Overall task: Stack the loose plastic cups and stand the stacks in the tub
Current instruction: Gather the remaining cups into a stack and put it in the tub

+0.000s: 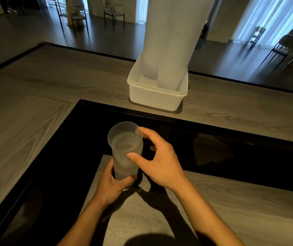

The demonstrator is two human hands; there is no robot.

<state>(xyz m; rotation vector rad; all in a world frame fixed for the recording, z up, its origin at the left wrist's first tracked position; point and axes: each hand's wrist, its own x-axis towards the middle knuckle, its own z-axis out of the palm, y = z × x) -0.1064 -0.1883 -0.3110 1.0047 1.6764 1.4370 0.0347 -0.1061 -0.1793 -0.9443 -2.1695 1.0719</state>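
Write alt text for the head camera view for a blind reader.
A person's left hand grips the base of a short stack of ribbed plastic cups while the right hand pinches its top cup. Behind, tall cup stacks stand in a white tub.

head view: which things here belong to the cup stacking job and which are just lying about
Job: short cup stack, held by left hand and right hand; tub; tall stacks standing in it.
Just about: chairs, table.
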